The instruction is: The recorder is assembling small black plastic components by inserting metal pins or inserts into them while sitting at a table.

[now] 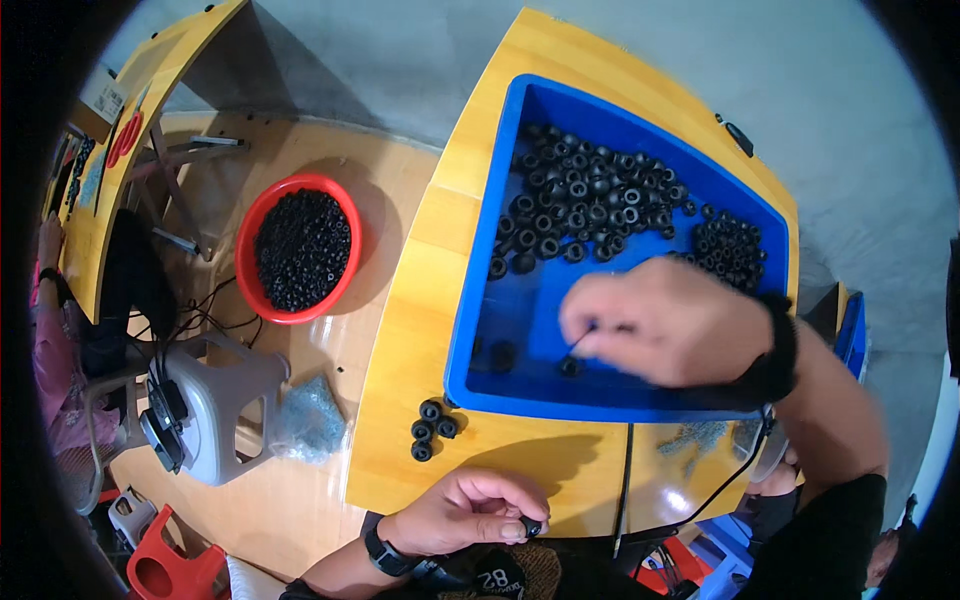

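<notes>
My left hand is at the table's near edge, with thumb and fingertips pinched round a small black rounded part. Over the near half of a blue plastic bin is my right hand, slightly blurred. Its fingers are closed in a pinch, and a thin dark thing shows at their tips; its kind is not clear. Just under those fingertips a small black part lies on the bin floor. Many black ring-shaped parts fill the bin's far side, with smaller black rings heaped at its right.
Several black parts stand on the yellow table beside the bin's near left corner. A red basin of black pieces sits on the floor, near a grey stool and a clear bag. Another person sits far left.
</notes>
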### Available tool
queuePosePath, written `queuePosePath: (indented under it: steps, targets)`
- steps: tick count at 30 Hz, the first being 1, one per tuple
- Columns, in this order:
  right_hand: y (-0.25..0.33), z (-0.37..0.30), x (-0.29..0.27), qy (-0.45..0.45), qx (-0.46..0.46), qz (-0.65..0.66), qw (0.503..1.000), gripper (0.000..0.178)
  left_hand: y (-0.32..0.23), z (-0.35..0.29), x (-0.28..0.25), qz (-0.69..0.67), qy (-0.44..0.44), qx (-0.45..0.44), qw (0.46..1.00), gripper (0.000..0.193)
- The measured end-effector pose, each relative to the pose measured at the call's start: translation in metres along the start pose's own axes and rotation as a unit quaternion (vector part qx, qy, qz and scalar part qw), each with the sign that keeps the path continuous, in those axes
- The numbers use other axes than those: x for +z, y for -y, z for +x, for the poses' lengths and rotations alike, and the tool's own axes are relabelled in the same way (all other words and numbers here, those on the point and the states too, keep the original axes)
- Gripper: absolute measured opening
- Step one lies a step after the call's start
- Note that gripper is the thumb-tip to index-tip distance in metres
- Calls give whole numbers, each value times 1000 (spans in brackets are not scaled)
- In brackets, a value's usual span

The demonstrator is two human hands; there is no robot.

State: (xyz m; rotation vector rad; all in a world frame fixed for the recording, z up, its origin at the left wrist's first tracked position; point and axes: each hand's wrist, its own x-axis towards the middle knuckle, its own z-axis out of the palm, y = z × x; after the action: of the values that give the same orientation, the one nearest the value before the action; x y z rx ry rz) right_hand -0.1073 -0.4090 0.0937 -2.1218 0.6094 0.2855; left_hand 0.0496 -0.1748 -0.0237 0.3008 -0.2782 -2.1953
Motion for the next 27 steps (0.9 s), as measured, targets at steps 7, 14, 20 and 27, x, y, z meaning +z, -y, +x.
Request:
queuePosePath:
  steps: [7, 14, 20, 27]
  targets:
    - [-1, 38, 33, 29, -26, -90, 995, 20, 1, 1, -7, -12, 2, -8, 1000, 21]
    - [-10, 9, 8, 76, 53, -133, 987, 6, -3, -1, 4, -9, 0, -5, 1000, 20]
    - [-6, 4, 15, 45, 28, -23, 998, 9, -5, 1, 5, 3, -38, -33, 999, 19]
    - [-4, 42, 37, 65, -11, -84, 994, 25, 0, 1, -2, 13, 9, 3, 1000, 21]
